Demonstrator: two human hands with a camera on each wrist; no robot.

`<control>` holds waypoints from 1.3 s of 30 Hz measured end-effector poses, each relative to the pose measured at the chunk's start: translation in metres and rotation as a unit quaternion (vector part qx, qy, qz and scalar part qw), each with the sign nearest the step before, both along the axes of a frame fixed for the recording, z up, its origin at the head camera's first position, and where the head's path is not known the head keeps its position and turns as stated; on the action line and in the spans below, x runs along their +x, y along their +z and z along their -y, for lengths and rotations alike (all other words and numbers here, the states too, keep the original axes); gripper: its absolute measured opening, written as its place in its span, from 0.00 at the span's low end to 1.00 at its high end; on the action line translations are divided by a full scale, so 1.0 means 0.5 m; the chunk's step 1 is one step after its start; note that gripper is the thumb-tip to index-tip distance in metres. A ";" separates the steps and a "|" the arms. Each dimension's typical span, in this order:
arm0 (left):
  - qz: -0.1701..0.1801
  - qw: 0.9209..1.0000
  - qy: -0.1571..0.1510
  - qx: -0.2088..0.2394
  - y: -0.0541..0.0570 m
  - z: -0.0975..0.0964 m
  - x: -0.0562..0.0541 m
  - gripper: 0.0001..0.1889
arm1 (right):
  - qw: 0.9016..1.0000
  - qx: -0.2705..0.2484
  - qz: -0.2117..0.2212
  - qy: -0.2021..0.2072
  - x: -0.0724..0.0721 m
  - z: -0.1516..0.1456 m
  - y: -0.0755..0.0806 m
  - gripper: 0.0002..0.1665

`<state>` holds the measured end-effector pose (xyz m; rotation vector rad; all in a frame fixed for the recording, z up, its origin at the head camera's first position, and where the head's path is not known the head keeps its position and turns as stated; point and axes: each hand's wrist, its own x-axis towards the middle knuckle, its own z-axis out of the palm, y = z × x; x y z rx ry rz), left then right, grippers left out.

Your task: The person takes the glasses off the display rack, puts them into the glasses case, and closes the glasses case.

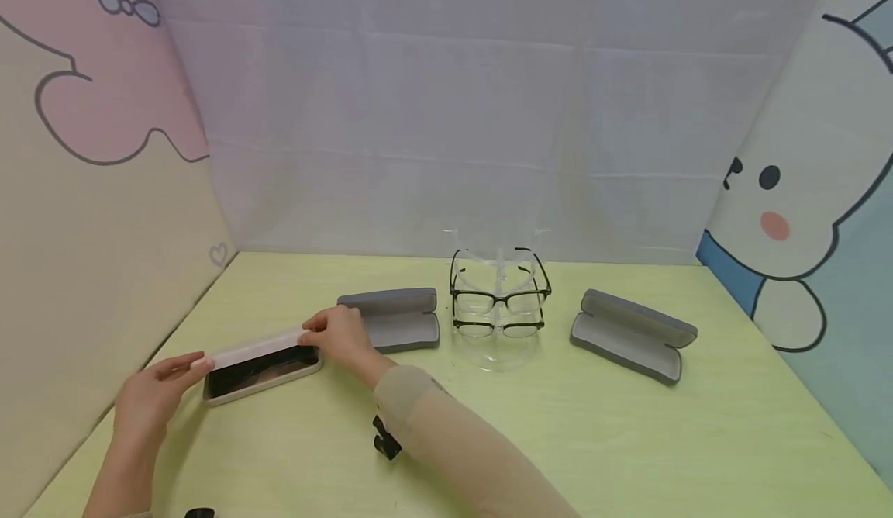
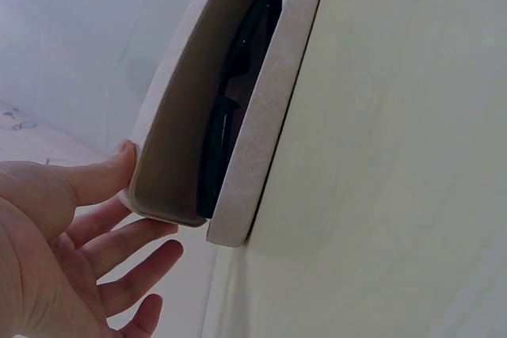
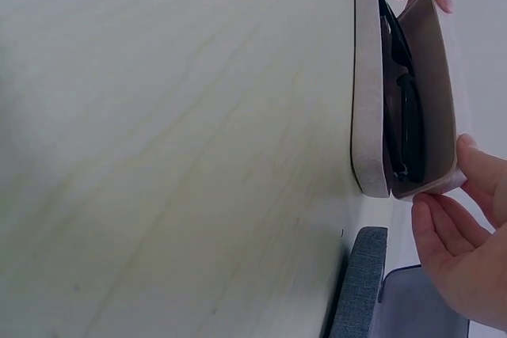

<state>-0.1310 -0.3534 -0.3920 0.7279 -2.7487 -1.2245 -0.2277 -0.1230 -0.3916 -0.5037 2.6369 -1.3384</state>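
A pale beige glasses case (image 1: 268,382) lies at the left of the table, its lid (image 1: 254,347) partly raised. Inside rest dark sunglasses (image 2: 214,152), also seen in the right wrist view as black frames (image 3: 410,128). My left hand (image 1: 149,394) pinches the lid's left end between thumb and fingers, the other fingers spread. At the lid's right end, my right hand (image 1: 342,337) pinches the corner with thumb and fingertips. Just behind the right hand stands an opened grey glasses case (image 1: 401,336), partly covered by that hand.
A clear stand (image 1: 498,359) carries two black-framed pairs of glasses (image 1: 498,298) at the table's middle back. Another opened grey case (image 1: 628,343) lies to the right. A printed wall panel (image 1: 105,231) borders the left side, close to my left hand.
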 end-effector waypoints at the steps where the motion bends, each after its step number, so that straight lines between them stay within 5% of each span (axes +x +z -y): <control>1: -0.002 1.000 0.001 -0.003 -0.001 0.001 0.001 0.39 | 1.000 0.002 -0.001 0.001 -0.001 0.000 -0.001 0.12; 14: 0.004 0.999 -0.001 0.034 -0.035 0.008 0.004 0.41 | 0.997 0.051 -0.063 0.011 0.008 0.010 -0.035 0.05; 26: 0.005 1.000 -0.003 0.022 -0.029 -0.009 0.000 0.39 | 0.999 0.021 -0.032 0.003 0.009 0.002 -0.043 0.04; 33: 0.019 0.996 -0.067 -0.063 -0.009 -0.041 -0.007 0.35 | 0.999 0.027 -0.035 0.017 0.014 -0.023 -0.039 0.04; 39: -0.012 0.994 -0.059 -0.089 0.001 -0.075 -0.016 0.30 | 0.999 0.009 -0.045 0.021 0.019 -0.046 -0.037 0.06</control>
